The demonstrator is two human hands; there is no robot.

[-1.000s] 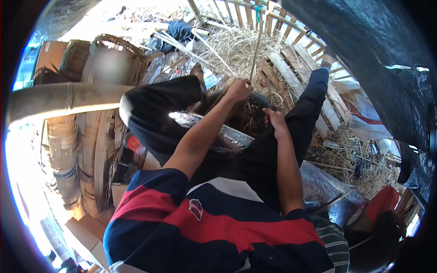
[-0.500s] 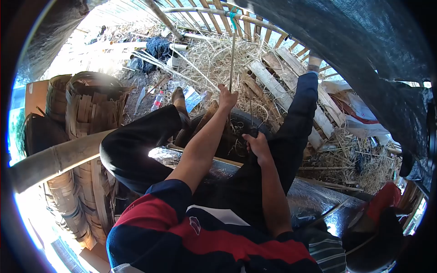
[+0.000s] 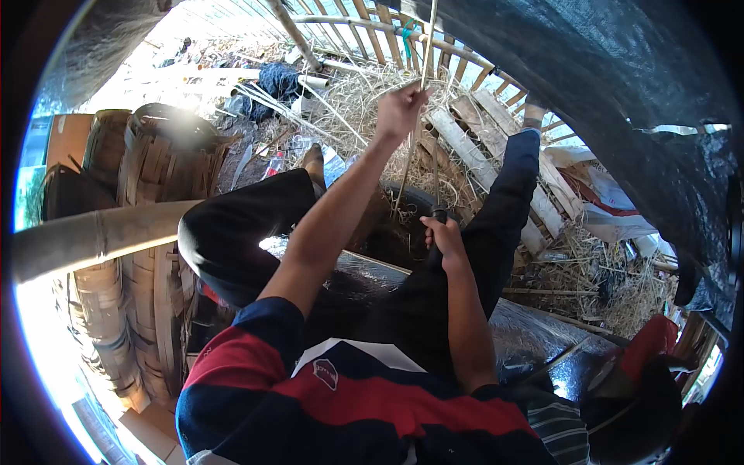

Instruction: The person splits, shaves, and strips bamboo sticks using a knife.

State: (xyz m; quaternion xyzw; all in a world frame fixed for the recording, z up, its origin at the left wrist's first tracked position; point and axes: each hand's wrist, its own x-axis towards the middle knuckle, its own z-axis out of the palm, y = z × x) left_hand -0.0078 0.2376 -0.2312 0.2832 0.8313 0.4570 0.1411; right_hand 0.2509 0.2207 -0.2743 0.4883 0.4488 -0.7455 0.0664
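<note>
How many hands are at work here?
2: the left hand, raised and pinching a thin stick, and the right hand, lower down, around a dark handle. Any others would be hidden.

Smooth wooden strip [image 3: 428, 46], glossy black plastic sheeting [image 3: 620, 74], rough straw [image 3: 353, 107]

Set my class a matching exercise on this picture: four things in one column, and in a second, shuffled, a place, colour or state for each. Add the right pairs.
1. Left hand
2. Right hand
3. Shirt
4. Turquoise tie

A. Navy and red
B. Closed round a dark handle
C. On the slatted fence
D. Holding a thin strip

Pairs: 1-D; 2-B; 3-A; 4-C
</note>
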